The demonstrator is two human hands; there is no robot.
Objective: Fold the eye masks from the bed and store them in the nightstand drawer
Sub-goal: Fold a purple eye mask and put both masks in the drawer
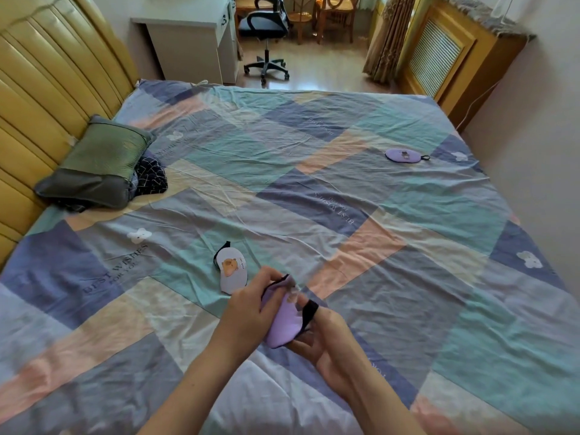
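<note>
Two hands hold a lilac eye mask above the near middle of the bed.

The left hand (251,309) grips the mask (284,321) by its upper left edge; the right hand (326,337) cups it from below, the black strap (310,310) looped over its thumb. The mask is soft, bent, with a small brown print. A second mask (233,271), pale with an orange bear, lies flat just left of the hands. A third mask (404,155), purple, lies far right on the patchwork sheet (376,246).
</note>
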